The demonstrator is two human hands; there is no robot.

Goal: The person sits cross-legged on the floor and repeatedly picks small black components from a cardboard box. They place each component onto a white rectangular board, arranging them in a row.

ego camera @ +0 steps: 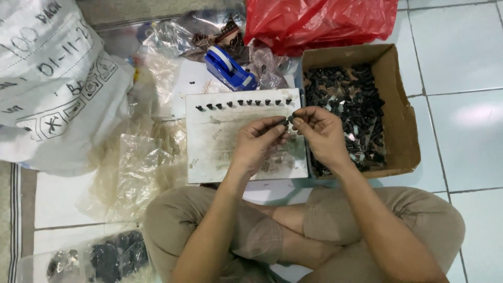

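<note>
- My left hand and right hand meet over the white board, fingertips pinched narrow on one small black part held between them.
- Whether that part is a single piece or two being pressed together I cannot tell; it is too small.
- Along the board's far edge stands a row of black parts, upright and spaced apart, running nearly its whole width. I judge those as finished.
- Just beside my right hand, the cardboard box holds a deep heap of the same dark pieces, so by my reckoning most of the work is left.
- The board rests on the floor in front of my crossed legs.
- Beyond it lie a blue tape dispenser, crumpled clear plastic bags and a red plastic bag.
- To my left slumps a big white sack; to my right the floor is pale tile.
</note>
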